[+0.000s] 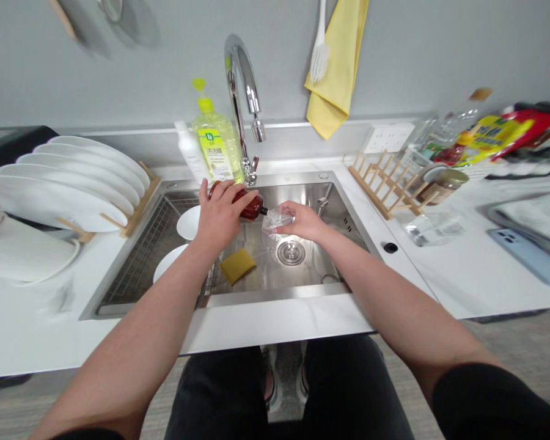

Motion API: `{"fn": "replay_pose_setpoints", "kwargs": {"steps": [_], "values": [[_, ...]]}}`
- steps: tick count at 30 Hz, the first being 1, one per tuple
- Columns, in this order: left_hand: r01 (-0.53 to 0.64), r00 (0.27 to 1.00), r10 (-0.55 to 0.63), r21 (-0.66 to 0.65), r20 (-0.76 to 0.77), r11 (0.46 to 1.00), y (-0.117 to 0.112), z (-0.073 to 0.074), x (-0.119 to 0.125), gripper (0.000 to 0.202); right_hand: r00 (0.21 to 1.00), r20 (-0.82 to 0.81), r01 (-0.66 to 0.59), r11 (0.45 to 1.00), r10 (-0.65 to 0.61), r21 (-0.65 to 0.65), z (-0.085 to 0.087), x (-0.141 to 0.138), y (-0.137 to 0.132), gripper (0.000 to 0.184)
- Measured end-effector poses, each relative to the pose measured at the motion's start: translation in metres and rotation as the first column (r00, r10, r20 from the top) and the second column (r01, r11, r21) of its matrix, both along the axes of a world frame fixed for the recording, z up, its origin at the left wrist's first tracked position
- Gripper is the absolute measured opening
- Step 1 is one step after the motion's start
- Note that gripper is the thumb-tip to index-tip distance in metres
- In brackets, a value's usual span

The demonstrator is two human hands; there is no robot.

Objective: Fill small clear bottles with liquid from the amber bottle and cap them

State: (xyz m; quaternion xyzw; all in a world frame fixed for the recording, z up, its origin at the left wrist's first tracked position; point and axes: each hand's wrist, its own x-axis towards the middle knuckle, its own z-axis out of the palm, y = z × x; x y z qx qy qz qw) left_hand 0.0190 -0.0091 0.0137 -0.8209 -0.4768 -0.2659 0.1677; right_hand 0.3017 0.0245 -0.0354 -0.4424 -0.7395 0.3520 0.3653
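Over the back of the sink, my left hand point(223, 211) is wrapped round a reddish-brown bottle point(251, 206). The bottle lies tipped nearly level, its dark neck pointing right. Facing that neck is a clear cup-like container point(273, 222), which my right hand point(301, 220) grips from the right. Neck and container are very close; I cannot tell if they touch. Whether liquid is flowing does not show. Below them, a yellow sponge point(238, 266) lies in the steel sink point(275, 278), left of the drain point(291, 252).
White bowls point(189, 223) sit on a wire rack at the sink's left. Behind stand the faucet point(242, 79) and a dish soap bottle point(215, 143). Plates point(73, 177) fill a wooden rack at left. Another wooden rack point(387, 183), jars and a phone point(527, 253) are at right.
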Motion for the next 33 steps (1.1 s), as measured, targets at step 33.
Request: {"fn": "replay_pose_setpoints", "kwargs": {"steps": [33], "values": [[0.001,1.0,-0.002,0.06,0.015,0.998,0.0007,0.0034,0.0001,0.073,1.0,-0.028,0.014,1.0,-0.014,0.01,0.0052,-0.0028,-0.0034,0.062]]}}
